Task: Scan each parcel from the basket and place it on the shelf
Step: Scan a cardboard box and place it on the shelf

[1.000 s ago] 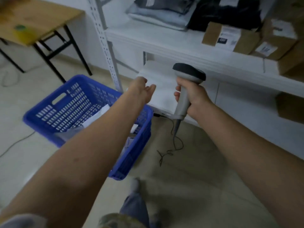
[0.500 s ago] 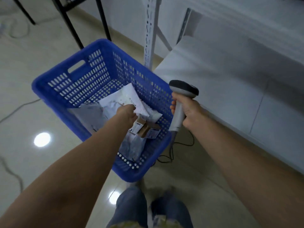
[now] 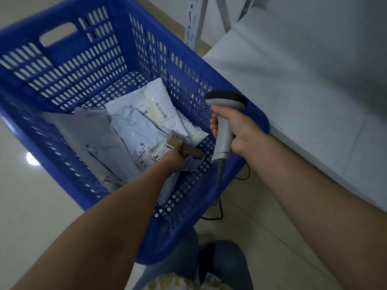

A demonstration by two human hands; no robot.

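A: We were looking straight down into the blue basket (image 3: 62, 65), and the left hand (image 3: 173, 161) was deep inside it, at the near right corner.

B: And it was on the small cardboard box (image 3: 189, 150), brown, with a barcode label showing. We saw the hand touching it, but the fingers were tucked out of sight under the knuckles, so we could not tell whether they were curled round the box or only resting against it.

A: The box itself lay on the heap of soft parcels at the bottom of the basket. We made out a white mailer (image 3: 155, 105) towards the far side and a grey mailer (image 3: 83, 135) on the left, both crumpled and overlapping.

B: On the other side, we had the right hand (image 3: 238, 132) wrapped tight round the handle of the scanner (image 3: 224, 127), head up, just above the basket's right rim.

A: Its cable (image 3: 219, 197) ran down outside the basket to the floor (image 3: 261, 227).

B: And the white shelf board (image 3: 303, 91) sat just beside the basket, on the right.
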